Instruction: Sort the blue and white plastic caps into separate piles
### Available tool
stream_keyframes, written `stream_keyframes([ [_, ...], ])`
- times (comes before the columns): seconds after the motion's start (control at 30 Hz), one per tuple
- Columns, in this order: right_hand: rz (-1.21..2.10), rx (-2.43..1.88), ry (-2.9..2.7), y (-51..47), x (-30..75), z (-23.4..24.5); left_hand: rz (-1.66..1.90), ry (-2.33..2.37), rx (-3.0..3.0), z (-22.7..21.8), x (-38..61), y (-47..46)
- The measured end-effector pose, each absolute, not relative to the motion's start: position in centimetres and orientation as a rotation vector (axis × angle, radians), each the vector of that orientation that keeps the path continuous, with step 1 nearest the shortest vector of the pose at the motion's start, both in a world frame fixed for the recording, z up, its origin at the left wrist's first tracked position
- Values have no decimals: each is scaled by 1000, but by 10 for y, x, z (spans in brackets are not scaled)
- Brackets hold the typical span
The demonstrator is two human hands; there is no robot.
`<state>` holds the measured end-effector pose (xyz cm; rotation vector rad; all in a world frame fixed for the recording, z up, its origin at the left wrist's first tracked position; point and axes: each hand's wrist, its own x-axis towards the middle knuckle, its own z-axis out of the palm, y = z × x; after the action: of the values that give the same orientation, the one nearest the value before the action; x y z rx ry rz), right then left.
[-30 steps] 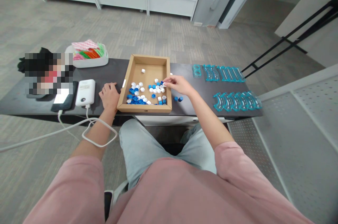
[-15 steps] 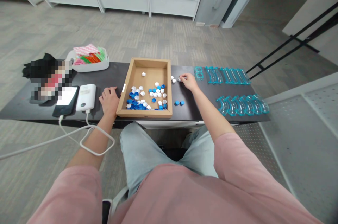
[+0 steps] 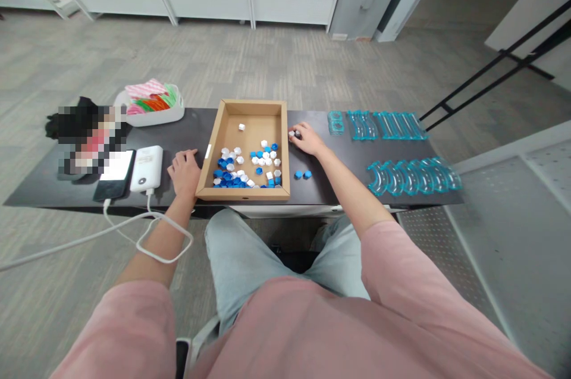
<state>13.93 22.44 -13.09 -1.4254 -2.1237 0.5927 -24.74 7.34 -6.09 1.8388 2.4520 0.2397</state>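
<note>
My right hand [image 3: 307, 137] is on the dark table, just right of the cardboard tray [image 3: 288, 153]. Its thumb and fingers curl around small white hexagonal pieces [image 3: 291, 134], partly hidden by the fingertips. Nearer to me, two blue hexagonal pieces [image 3: 303, 175] lie side by side on the table. Inside the tray are many loose white and blue hexagonal pieces, mostly in its near half, while one white piece [image 3: 241, 127] sits alone farther back. My left hand [image 3: 183, 169] rests on the table left of the tray, fingers spread and holding nothing.
To the right lie rows of clear teal-edged plastic parts [image 3: 413, 177], with more behind them [image 3: 379, 126]. On the left are a white power bank [image 3: 146, 168], a phone [image 3: 115, 175], a white basket [image 3: 154, 116] of colourful items, and a black cloth [image 3: 87, 106]. A white cable [image 3: 169, 215] crosses my left forearm.
My right hand has moved left toward the tray, and its fingers have come around the white pieces there. The left hand has stayed in place.
</note>
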Motion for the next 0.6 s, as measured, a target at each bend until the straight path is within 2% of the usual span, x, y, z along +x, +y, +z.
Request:
stream_keyframes([
  [0.23,557,-1545,-1954,216,176,-128,268,2433,1856,-60,-247,72],
  [0.4,476,-1470,-1910,198,169,-97,293,2419,1850,-58,-246,69],
  [0.6,370,-1169,-2593,157,82,-39,294,2416,1845,-54,-244,67],
])
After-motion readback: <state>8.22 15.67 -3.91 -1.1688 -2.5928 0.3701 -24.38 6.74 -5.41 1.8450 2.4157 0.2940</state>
